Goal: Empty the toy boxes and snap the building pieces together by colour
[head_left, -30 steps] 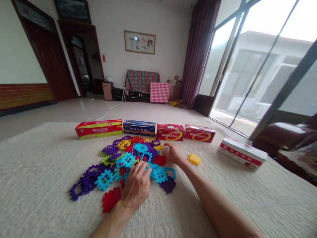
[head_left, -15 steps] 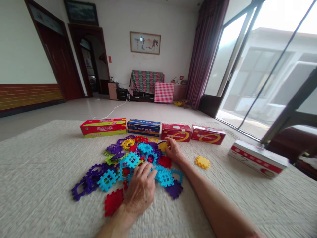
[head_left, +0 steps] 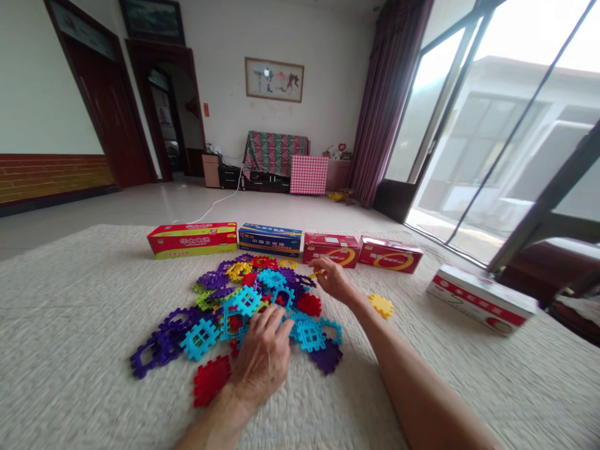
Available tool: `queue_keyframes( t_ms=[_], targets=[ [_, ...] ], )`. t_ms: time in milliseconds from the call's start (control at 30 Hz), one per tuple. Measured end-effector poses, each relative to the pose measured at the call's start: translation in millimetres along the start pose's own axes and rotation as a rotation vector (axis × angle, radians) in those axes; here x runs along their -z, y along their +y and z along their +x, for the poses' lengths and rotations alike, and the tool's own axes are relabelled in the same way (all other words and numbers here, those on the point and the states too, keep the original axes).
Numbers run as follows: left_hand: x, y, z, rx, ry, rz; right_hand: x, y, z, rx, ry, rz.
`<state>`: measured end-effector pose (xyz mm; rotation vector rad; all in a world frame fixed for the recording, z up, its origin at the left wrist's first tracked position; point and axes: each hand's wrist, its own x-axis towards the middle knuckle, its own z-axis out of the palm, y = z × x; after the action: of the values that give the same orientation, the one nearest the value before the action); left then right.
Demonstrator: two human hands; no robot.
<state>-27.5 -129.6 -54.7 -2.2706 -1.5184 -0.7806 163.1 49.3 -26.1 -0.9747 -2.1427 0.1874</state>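
Note:
My right hand [head_left: 334, 280] pinches a yellow toothed plastic building piece [head_left: 316, 274] over the far right of a pile, the piece seen nearly edge-on. My left hand [head_left: 265, 350] lies with fingers stretched over the near side of the pile, its fingertips partly hidden among light blue pieces. Around it are a light blue window-shaped piece [head_left: 200, 339], a red square piece [head_left: 212, 380] and a purple piece [head_left: 327, 357]. Another yellow piece [head_left: 380, 305] lies apart on the cloth, to the right of my right forearm.
Behind the pile stand a red-and-yellow box [head_left: 193, 240], a blue box [head_left: 270, 240] and two red boxes [head_left: 330, 250] in a row. A white-and-red box [head_left: 480, 299] sits at the right. All rest on a cream quilted cover [head_left: 84, 300].
My right hand has lifted the yellow piece slightly and tilted it from lying flat to edge-on. My left hand stays on the pile. The whole view has shifted slightly.

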Motion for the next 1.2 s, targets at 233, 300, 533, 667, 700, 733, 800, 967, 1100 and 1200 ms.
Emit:
queue_keyframes(
  t_ms=[233,300,533,667,700,733,800,967,1100,1200],
  targets=[
    [0.9,-0.4,-0.3,0.016,-0.016,-0.028,5.3,4.2,-10.1,-0.148,-0.093,-0.190],
    [0.7,-0.8,0.0,0.017,-0.016,-0.032,7.2,10.0,-15.8,-0.147,-0.177,-0.170],
    [-1.5,-2.4,-0.3,-0.008,0.030,-0.055,7.2,3.1,-28.1,-0.160,-0.273,-0.163],
    [-3.6,-4.3,-1.1,-0.010,0.046,-0.067,16.2,-6.7,-38.7,-0.150,-0.252,-0.178],
    [-4.3,-4.9,-1.3,-0.015,0.046,-0.065,22.2,-6.8,-42.0,-0.149,-0.243,-0.185],
    [-5.1,-5.6,-1.5,-0.021,0.046,-0.061,29.7,-5.6,-45.8,-0.151,-0.231,-0.195],
    [-6.2,-6.6,-1.8,-0.030,0.048,-0.056,47.5,0.2,-54.8,-0.171,-0.205,-0.222],
    [-4.8,-5.9,-1.5,-0.034,0.053,-0.058,86.1,21.9,-86.0,-0.261,-0.176,-0.280],
    [-0.2,-3.5,-0.3,-0.018,0.031,-0.055,93.5,27.4,-106.9,-0.277,-0.125,-0.374],
    [3.6,-2.1,0.5,-0.015,0.020,-0.057,89.7,21.0,-117.4,-0.210,-0.025,-0.416]
  ],
)
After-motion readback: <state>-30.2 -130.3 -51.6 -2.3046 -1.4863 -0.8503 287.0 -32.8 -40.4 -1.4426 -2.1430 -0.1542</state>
